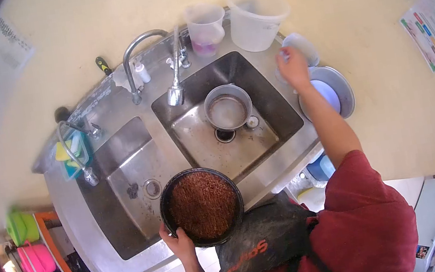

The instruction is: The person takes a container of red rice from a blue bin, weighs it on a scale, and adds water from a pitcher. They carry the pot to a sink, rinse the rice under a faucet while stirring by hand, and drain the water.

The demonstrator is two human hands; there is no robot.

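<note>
Obs., head view. We stand at a double steel sink.

Left hand (179, 244): closed on the near-left rim of the pan (166, 208), thumb over the edge. The pan sits at the near edge of the counter, over the strip between the left basin (119, 156) and the right basin (201, 138). It is round, dark and shallow, filled nearly to the rim with reddish-brown grains (203, 204) in a coarse, even, flat bed.

Right hand (292, 67): arm stretched to the far right, fingers on the near-left side of a small pale bowl (304, 47) on the counter. We cannot tell whether the fingers have closed on it or only touch it.

Step in hand, as we judge it: one hand steadies the full pan, the other reaches for the bowl. Taking up the bowl calls for a firm pinch on its smooth rim. The pan, held at one point only, must stay level.

Around:
- A round steel pot (227, 109) stands upright in the right basin, just beyond the drain, with a dull film inside.
- Stacked plates (342, 96), glossy, lie just near of the bowl.
- A coiled spray tap (175, 69) hangs over the basin's far-left corner.
- Two translucent buckets (259, 17) stand at the far wall.
</note>
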